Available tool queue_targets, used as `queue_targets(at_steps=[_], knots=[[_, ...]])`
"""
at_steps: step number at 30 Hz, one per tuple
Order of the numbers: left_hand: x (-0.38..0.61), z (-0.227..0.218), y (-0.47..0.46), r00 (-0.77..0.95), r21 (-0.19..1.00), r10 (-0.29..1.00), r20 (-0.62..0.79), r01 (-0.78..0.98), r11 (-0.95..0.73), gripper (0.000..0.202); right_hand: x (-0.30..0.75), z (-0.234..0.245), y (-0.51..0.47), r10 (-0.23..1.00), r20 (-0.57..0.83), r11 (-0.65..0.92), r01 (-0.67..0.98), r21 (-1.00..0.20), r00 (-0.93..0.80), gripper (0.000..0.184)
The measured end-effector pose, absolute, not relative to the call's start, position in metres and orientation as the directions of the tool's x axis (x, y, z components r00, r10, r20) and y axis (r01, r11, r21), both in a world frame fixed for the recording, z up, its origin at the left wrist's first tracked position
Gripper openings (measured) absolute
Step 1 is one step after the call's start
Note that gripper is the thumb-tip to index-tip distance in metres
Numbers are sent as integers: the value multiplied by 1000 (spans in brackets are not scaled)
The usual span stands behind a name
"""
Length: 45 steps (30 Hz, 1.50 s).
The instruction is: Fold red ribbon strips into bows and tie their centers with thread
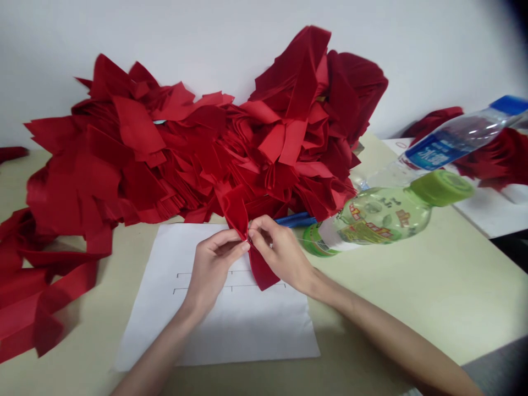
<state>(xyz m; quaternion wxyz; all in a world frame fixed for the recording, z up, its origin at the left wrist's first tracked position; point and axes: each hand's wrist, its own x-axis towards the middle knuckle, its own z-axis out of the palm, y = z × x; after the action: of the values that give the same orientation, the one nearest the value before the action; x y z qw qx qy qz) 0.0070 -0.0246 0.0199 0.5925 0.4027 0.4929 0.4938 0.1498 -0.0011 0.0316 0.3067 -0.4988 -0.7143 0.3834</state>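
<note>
A red velvet ribbon strip (262,269) is gathered at its middle between my two hands, over a white sheet of paper (247,330) marked with two ruled black lines. My left hand (214,264) pinches the gathered part from the left, thumb and index finger together. From the other side my right hand (282,253) is closed at the same spot, its fingertips touching the strip. A thin pale thread seems to run rightward from the right hand. One end of the strip hangs down onto the paper; the other points up toward the pile.
A big heap of red ribbon pieces (198,148) lies against the white wall. More strips trail at left (61,286). To the right, a green-capped bottle (379,214) and a blue-capped bottle (449,143) appear tilted. A blue pen-like object (295,220) lies behind my right hand.
</note>
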Motion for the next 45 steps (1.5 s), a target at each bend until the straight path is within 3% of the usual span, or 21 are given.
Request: queue_targets(at_steps=[6, 15, 22, 30, 37, 45], knots=[[4, 17, -23, 113, 932, 975, -192, -291, 217, 17, 154, 30, 3, 945, -8, 130, 397, -909, -327, 14], [7, 19, -22, 180, 821, 950, -254, -479, 311, 24, 154, 28, 4, 947, 11, 164, 451, -877, -323, 14], [7, 18, -24, 179, 835, 952, -248, -458, 304, 26, 150, 31, -1, 942, 29, 203, 498, -843, -335, 11], [3, 13, -22, 127, 843, 955, -267, -450, 295, 8, 154, 35, 3, 920, 5, 225, 518, -825, -392, 15], [5, 12, -22, 69, 875, 957, -281, -391, 285, 20, 153, 34, 3, 926, -13, 195, 509, -838, -376, 15], [1, 13, -20, 136, 877, 962, -236, -397, 271, 18, 153, 33, 3, 921, -8, 217, 532, -818, -389, 14]])
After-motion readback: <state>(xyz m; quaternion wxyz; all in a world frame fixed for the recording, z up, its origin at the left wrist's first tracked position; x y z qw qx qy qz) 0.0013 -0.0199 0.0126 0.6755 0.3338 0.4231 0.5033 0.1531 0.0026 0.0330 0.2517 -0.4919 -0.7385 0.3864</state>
